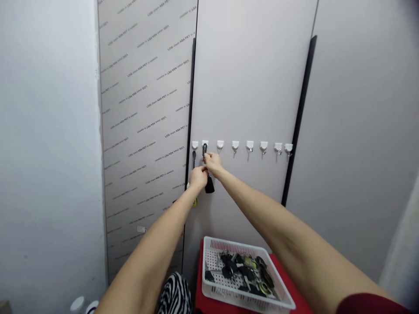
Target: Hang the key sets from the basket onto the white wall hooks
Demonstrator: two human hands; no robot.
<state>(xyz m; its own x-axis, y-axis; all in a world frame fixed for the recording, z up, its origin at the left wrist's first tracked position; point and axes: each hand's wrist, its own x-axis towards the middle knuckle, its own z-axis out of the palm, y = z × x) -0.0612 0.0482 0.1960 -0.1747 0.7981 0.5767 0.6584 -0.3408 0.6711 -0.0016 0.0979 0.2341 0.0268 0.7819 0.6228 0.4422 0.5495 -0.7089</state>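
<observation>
A row of several white hooks (235,145) is fixed across the pale cabinet panel. On the second hook from the left hangs a black loop (204,149), its lower part hidden behind my right hand (212,163), whose fingers are pinched around it. My left hand (199,176) is closed just below and to the left, fingertips together; what lies between them is too small to make out. Below the two hands dangles a black key-like piece (210,185). Another black strap (194,159) hangs from the leftmost hook, with something yellow-green (195,203) partly hidden behind my left hand.
A white plastic basket (248,302) holding keys with black heads and metal rings stands on a red surface (200,279) below. Black vertical strips (299,117) border the panel. Zebra-striped cloth (176,294) shows between my arms. A printed panel (144,109) is at left.
</observation>
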